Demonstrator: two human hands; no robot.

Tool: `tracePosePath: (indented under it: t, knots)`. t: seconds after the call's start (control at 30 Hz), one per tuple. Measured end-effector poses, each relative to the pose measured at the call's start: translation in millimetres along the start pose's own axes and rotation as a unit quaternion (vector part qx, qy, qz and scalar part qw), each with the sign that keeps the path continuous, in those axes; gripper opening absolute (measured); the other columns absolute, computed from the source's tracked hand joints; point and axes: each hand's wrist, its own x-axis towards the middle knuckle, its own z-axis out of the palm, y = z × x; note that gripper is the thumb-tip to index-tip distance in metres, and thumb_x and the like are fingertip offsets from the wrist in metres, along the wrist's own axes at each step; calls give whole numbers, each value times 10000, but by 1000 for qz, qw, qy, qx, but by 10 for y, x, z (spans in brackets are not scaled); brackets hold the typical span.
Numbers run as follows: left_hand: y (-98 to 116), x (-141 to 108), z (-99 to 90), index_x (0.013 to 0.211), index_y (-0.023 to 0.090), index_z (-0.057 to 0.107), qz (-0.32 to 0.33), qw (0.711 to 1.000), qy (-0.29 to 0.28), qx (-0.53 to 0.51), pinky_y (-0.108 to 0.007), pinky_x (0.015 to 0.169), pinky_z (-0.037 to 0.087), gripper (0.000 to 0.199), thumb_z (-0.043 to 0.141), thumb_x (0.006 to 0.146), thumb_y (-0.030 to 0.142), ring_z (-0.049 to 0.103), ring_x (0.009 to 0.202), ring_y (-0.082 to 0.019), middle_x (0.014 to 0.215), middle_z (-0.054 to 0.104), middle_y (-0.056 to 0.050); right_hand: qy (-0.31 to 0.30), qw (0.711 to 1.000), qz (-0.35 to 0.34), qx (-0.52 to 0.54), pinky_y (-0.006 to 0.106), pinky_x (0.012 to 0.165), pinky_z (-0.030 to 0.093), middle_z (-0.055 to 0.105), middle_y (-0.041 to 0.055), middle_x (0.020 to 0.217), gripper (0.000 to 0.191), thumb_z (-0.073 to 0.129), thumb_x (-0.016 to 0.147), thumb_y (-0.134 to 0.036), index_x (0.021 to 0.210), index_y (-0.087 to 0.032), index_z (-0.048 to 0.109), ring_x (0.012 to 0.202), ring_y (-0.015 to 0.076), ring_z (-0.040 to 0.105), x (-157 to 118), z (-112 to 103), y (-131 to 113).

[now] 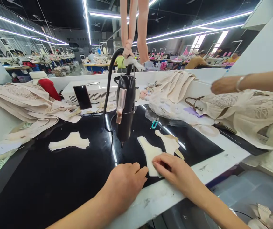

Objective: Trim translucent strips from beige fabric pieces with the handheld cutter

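Observation:
Low over the black work surface (62,178), my left hand (129,179) has its fingers curled in; what they hold, if anything, is hidden. My right hand (171,168) pinches the lower right edge of a cream fabric piece (150,152) with thumb and forefinger. Right behind that piece lie more cream cutouts (170,141). Another stack of cream cutouts (69,141) rests at the left. A black handheld tool (126,108) hangs upright above the surface from pale fabric strips, its tip beyond my left hand.
Cream fabric piles (29,98) lie at the left, with more garments (248,111) at the right. A phone (82,97) leans on a white box (103,92). A teal clipper (154,124) lies near plastic bags. Another person's arm (260,82) reaches in from the right.

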Motion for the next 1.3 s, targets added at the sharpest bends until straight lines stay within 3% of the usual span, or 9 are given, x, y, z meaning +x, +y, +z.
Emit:
tracePosePath:
  t: [0.1, 0.23, 0.43, 0.87, 1.1, 1.3]
  knots:
    - [9, 6, 2, 1158, 174, 618, 5, 1000, 14, -2, -311, 552, 461, 172, 536, 1024, 245, 637, 686, -192, 850, 660, -29, -3, 1000, -5, -2, 259, 632, 499, 697, 2, 810, 92, 600, 962, -234, 900, -238, 668, 708, 160, 673, -12, 15, 14]
    - [9, 6, -9, 1190, 175, 618, -12, 999, 42, -22, -327, 564, 489, 204, 561, 1011, 255, 647, 689, -195, 842, 655, -12, -8, 1000, -19, -15, 315, 692, 479, 691, 42, 838, 230, 492, 1006, -237, 869, -227, 677, 784, 206, 678, -41, 60, 20]
    - [10, -3, -11, 1233, 181, 618, -23, 998, 50, -29, -325, 589, 501, 242, 581, 1009, 266, 656, 713, -192, 848, 660, 4, -19, 1000, -5, 15, 316, 713, 474, 676, 34, 862, 272, 433, 1038, -239, 908, -225, 672, 798, 189, 666, -54, 6, -18]
    - [-6, 56, -115, 1472, 223, 466, -66, 991, -82, -78, -367, 704, 548, 482, 549, 1033, 407, 701, 858, -240, 979, 690, -24, -52, 992, 42, 109, 300, 735, 470, 693, 23, 855, 272, 476, 1020, -298, 890, -231, 705, 820, 189, 651, -36, -14, 29]
    - [24, 151, -231, 1458, 269, 483, -67, 985, -148, -59, -359, 653, 540, 440, 492, 1050, 434, 719, 852, -258, 1018, 683, -32, -47, 989, 49, 131, 297, 730, 438, 677, 19, 852, 284, 469, 1020, -306, 864, -227, 693, 812, 181, 630, -41, -14, 10]
    - [22, 132, -179, 1298, 251, 582, -27, 993, -111, -34, -324, 580, 503, 291, 498, 1049, 375, 709, 785, -238, 928, 663, -17, -24, 987, 60, 149, 296, 692, 427, 662, 17, 788, 273, 505, 983, -306, 797, -224, 688, 759, 181, 610, -32, -3, 13]
